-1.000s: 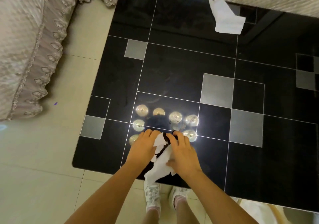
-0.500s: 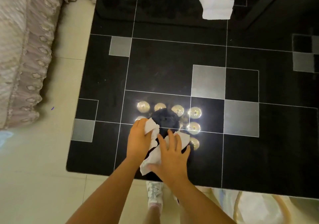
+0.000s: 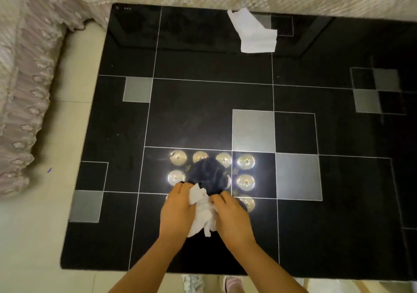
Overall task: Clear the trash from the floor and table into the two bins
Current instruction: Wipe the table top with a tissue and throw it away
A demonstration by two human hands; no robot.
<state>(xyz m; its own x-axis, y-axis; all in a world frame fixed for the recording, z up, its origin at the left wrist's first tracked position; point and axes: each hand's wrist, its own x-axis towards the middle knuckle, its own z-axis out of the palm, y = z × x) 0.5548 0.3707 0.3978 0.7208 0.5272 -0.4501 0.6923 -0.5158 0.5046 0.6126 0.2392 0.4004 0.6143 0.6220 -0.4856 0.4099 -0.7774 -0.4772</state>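
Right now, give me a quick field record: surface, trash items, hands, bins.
surface: glossy black table, ceiling lights mirrored in it
tissue 1: crumpled white tissue, near edge, gathered between both hands
tissue 2: flat white tissue, far edge, untouched
left hand: fingers curled on the crumpled tissue
right hand: fingers curled on the same tissue
bins: not clearly in view
floor: pale tiles, tiny purple speck to the left

A single head-worn view looks steeply down from above the near edge of the black tabletop (image 3: 203,112), close enough that forearms enter from the bottom. The far edge and left corners show; the right side runs out of frame. Floor (image 3: 45,236) lies along the left.
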